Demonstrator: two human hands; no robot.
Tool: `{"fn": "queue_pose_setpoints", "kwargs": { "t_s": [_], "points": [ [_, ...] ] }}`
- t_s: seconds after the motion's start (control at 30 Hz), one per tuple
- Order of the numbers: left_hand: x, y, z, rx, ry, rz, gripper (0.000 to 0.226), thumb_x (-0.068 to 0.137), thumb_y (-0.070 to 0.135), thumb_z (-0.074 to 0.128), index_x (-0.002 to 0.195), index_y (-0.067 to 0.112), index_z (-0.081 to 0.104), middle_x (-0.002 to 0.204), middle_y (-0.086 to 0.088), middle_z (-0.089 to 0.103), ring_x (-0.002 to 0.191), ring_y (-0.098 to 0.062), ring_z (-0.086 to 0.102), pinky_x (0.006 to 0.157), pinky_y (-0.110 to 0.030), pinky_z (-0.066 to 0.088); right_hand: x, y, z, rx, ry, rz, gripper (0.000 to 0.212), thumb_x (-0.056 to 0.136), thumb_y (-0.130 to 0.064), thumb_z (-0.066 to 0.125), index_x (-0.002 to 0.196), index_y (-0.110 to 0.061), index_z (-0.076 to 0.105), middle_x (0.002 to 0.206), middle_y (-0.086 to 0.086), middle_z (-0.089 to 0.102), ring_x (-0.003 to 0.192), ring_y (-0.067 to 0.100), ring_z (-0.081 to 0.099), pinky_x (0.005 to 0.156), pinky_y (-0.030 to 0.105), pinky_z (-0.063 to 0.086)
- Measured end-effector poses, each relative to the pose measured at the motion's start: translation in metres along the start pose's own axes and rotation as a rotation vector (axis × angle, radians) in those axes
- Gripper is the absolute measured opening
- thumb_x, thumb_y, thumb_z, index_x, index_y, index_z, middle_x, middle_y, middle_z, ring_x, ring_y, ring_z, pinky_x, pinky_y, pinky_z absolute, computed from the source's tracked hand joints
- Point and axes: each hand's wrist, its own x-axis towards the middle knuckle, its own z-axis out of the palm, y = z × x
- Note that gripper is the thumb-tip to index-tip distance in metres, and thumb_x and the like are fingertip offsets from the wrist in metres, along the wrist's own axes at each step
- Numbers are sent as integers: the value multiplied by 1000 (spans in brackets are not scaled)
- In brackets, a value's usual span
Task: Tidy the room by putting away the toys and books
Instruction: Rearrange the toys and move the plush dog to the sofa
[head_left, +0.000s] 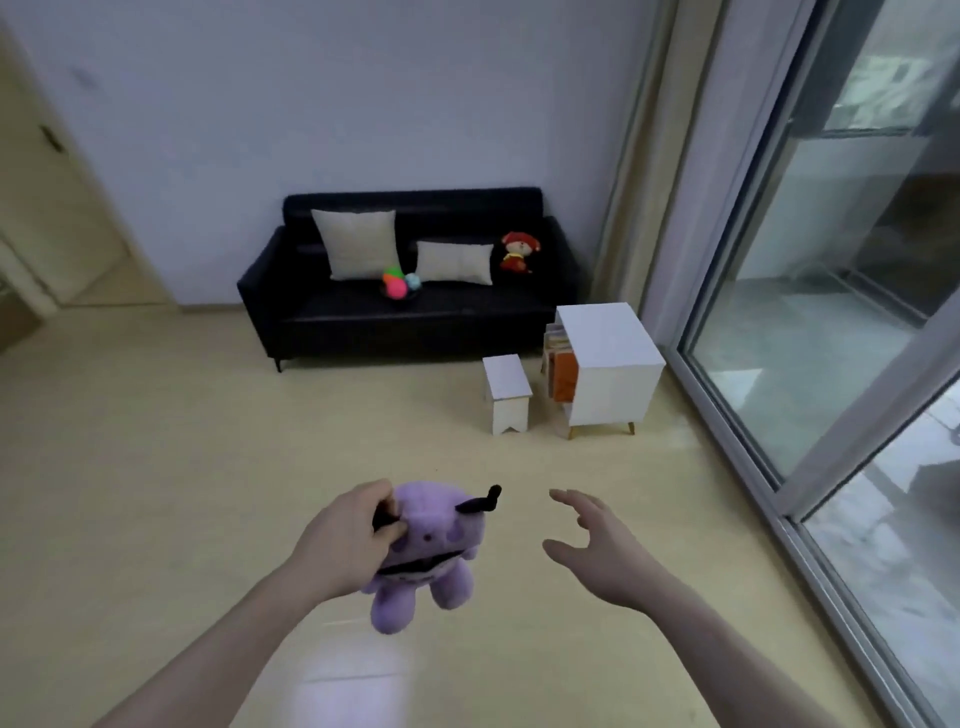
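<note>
Purple plush toy carried across a room mid-tidy.

At lower centre, the left hand (345, 540) grips the purple plush toy (428, 551) by one black antenna and its head; the right hand (597, 545) hangs beside it, fingers spread, holding nothing. Held by so little, the toy could slip and drop onto the floor (156, 441).

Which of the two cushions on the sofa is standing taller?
The left cushion, leaning upright against the sofa back; the right cushion is lower and wider.
</note>
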Motion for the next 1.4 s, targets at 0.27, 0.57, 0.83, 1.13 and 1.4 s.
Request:
{"fn": "queue_pose_setpoints", "kwargs": {
  "t_s": [0.27, 0.57, 0.83, 1.13, 1.4],
  "points": [
    [114, -86, -87, -73, 185, -192, 26, 91, 25, 72, 77, 26, 49, 74, 7, 61, 69, -18, 55, 61, -32, 43, 180, -115, 23, -88, -171, -149, 66, 94, -37, 65, 152, -39, 35, 160, -17, 27, 144, 7, 32, 117, 27, 30],
    [283, -175, -167, -109, 174, -160, 22, 93, 26, 71, 80, 23, 54, 73, 4, 64, 67, -18, 57, 58, -31, 43, 342, -201, 47, -129, -120, -122, 65, 95, -40, 64, 152, -41, 34, 159, -18, 28, 141, 7, 36, 104, 21, 32],
    [433, -212, -217, -181, 157, -115, 22, 94, 25, 71, 79, 20, 54, 68, 2, 63, 58, -15, 50, 53, -30, 41, 459, -240, 50, -99, -56, -54, 66, 94, -42, 65, 153, -42, 34, 160, -18, 28, 142, 6, 36, 109, 23, 33],
    [623, -248, -254, -182, 149, -135, 15, 94, 25, 71, 86, 21, 59, 79, 3, 68, 77, -21, 64, 70, -40, 54, 667, -269, 40, -52, -52, -34, 65, 95, -40, 65, 152, -41, 35, 155, -17, 31, 126, 5, 41, 79, 14, 43],
    [760, -308, -315, -225, 259, -246, 21, 92, 20, 72, 80, 18, 55, 68, 2, 64, 65, -19, 57, 59, -34, 45, 850, -333, 31, -93, -184, -113, 67, 95, -36, 66, 154, -39, 34, 162, -16, 23, 144, 9, 35, 108, 20, 32]
  ]
}}
